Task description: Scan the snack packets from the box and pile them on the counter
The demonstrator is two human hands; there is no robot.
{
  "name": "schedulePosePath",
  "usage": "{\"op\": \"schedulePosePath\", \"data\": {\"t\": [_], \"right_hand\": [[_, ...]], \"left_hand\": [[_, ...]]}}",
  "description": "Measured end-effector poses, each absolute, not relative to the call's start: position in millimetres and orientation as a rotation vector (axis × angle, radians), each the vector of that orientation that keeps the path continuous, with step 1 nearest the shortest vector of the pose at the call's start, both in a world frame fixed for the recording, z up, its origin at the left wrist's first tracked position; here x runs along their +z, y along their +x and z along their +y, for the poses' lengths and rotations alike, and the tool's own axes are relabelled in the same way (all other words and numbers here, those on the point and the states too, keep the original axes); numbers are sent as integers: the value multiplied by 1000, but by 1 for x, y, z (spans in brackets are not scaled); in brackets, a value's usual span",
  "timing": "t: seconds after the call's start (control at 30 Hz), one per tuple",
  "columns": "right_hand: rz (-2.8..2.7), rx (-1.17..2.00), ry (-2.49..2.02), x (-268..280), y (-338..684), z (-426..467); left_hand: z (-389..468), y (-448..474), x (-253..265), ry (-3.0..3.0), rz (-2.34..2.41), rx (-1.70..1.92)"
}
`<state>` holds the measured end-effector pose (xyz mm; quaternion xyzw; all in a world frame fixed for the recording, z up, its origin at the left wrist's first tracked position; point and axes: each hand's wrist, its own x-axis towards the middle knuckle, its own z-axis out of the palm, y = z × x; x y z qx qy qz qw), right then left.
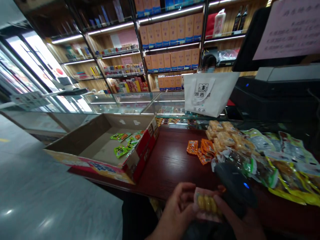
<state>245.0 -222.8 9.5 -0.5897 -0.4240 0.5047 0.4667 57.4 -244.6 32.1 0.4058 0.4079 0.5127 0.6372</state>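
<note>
My left hand [178, 208] is closed on the left end of a small clear pink-edged packet [207, 204] with several yellow rounded pieces in a row. From the other side, the thumb of my right hand [235, 216] meets the packet. That same hand grips a dark handheld barcode scanner [233, 181] with a blue light, its head pointing up and left; most of the fingers are hidden behind it. Small orange packets [203, 150] lie just beyond the scanner, on the dark red counter [170, 156].
An open cardboard box [82, 143] holding several green packets [121, 151] stands left. Wrapped tan snacks [226, 136] and yellow-edged bags [287, 170] crowd the right. Behind are a white tote bag [210, 93], a monitor [252, 36], a glass case [130, 101] and a masked person [209, 63].
</note>
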Motion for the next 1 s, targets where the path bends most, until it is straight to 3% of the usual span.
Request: {"op": "schedulePosePath", "data": {"t": [0.13, 1.0], "right_hand": [[-947, 1181, -1415, 25, 239, -220], [-771, 1210, -1300, 28, 241, -222]], "left_hand": [[-237, 65, 46, 742, 995, 998], [-228, 65, 52, 755, 1117, 1049]]}}
